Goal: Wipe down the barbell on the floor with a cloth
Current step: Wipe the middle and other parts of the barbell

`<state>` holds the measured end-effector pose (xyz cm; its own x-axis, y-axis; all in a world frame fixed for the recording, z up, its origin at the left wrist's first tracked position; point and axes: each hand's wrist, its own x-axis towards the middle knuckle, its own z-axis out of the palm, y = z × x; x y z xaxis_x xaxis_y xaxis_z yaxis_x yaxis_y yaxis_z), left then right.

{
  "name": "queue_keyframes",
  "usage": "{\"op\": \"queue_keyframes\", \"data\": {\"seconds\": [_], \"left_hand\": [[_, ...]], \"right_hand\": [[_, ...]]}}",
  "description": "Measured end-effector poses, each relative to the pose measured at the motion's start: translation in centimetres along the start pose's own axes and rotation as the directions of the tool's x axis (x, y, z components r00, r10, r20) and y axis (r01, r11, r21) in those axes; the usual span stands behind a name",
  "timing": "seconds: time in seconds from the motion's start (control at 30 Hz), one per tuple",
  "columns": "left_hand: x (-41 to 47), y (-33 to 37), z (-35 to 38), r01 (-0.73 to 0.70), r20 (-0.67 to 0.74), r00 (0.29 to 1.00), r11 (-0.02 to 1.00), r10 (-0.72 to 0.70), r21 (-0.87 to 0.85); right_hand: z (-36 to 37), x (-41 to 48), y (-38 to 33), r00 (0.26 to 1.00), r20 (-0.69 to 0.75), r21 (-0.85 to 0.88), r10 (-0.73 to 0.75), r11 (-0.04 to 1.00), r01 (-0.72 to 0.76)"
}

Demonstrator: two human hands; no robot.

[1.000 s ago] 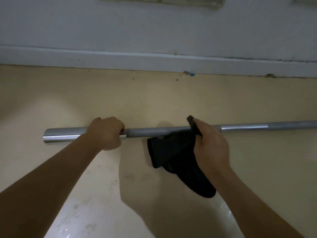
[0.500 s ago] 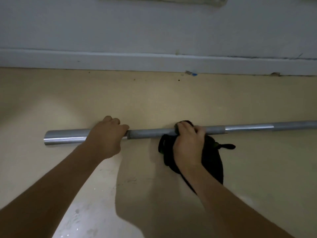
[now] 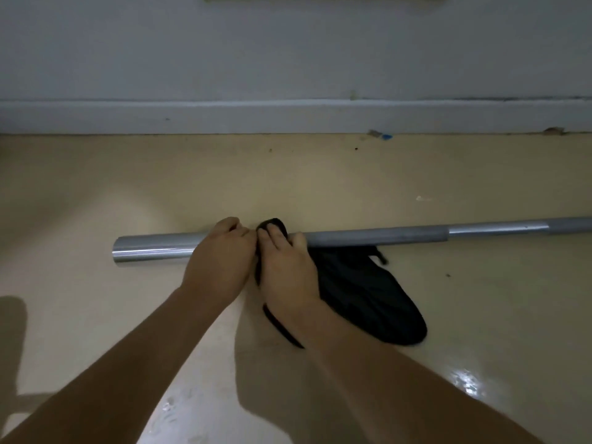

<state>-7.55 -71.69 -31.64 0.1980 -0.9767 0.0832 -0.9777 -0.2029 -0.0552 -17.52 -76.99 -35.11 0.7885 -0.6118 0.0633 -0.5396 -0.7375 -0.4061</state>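
One broad yellowish floor (image 3: 96, 193) carries everything, with a white skirting board (image 3: 224, 118) running along its far side, behind the barbell. The barbell (image 3: 384, 237) lies flat on that floor, side to side. Its thicker shiny end is to the left and its shaft passes out of view to the right. A black cloth (image 3: 368, 296) is draped over the barbell just right of that thick end. Most of it trails on the near side of the barbell, which I judge leaves spare fabric for wiping. The left hand (image 3: 221, 264) sits on the barbell's thick end, its fingers (image 3: 229, 223) clenched over the top, probably to stop the barbell rolling. The right hand (image 3: 288, 267), touching the left, presses the cloth onto the barbell. Its fingers (image 3: 276, 236) are wrapped round the bunched fabric, likely so the wipe covers the curve. A small blue scrap (image 3: 387, 136) lies well behind the barbell, at the skirting board.
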Motion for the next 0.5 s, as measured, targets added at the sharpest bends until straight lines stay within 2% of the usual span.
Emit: {"op": "queue_keyframes", "data": {"seconds": [0.07, 0.1, 0.17, 0.23, 0.27, 0.3, 0.37, 0.43, 0.5], "left_hand": [[-0.1, -0.3, 0.1, 0.041, 0.077, 0.996, 0.999, -0.040, -0.004], [0.0, -0.5, 0.1, 0.065, 0.129, 0.990, 0.998, -0.063, -0.010], [0.4, -0.6, 0.3, 0.070, 0.198, 0.978, 0.998, -0.069, 0.001], [1.0, -0.6, 0.4, 0.080, 0.200, 0.976, 0.997, -0.081, 0.013], [1.2, -0.5, 0.3, 0.089, 0.213, 0.973, 0.996, -0.088, 0.004], [1.4, -0.3, 0.3, 0.103, 0.241, 0.966, 0.995, -0.098, -0.009], [1.8, -0.4, 0.3, 0.142, 0.307, 0.942, 0.990, -0.135, 0.000], [2.0, -0.9, 0.1, 0.077, 0.318, 0.945, 0.997, -0.076, 0.011], [1.7, -1.3, -0.5, -0.058, 0.307, 0.951, 0.993, 0.025, 0.100]], "right_hand": [[-2.0, -0.3, 3.7, 0.995, 0.009, -0.150, -0.102, 0.983, 0.102], [-3.3, -0.8, 6.3, 0.996, 0.017, -0.207, -0.086, 0.974, 0.087], [-5.7, -1.9, 10.4, 0.992, -0.089, -0.238, 0.088, 0.965, -0.107], [-5.6, -1.5, 9.9, 0.948, -0.142, -0.196, 0.286, 0.930, -0.310], [-4.5, -0.9, 8.1, 0.948, -0.122, -0.174, 0.293, 0.934, -0.311], [-3.2, -0.2, 5.9, 0.969, -0.088, -0.175, 0.229, 0.955, -0.241], [-1.7, 0.9, 2.6, 0.999, 0.001, -0.218, -0.038, 0.975, 0.037], [-3.2, 2.4, 2.9, 0.951, 0.162, -0.248, -0.264, 0.922, 0.299], [-5.4, 3.6, 5.9, 0.868, 0.330, -0.258, -0.370, 0.850, 0.460]]}}
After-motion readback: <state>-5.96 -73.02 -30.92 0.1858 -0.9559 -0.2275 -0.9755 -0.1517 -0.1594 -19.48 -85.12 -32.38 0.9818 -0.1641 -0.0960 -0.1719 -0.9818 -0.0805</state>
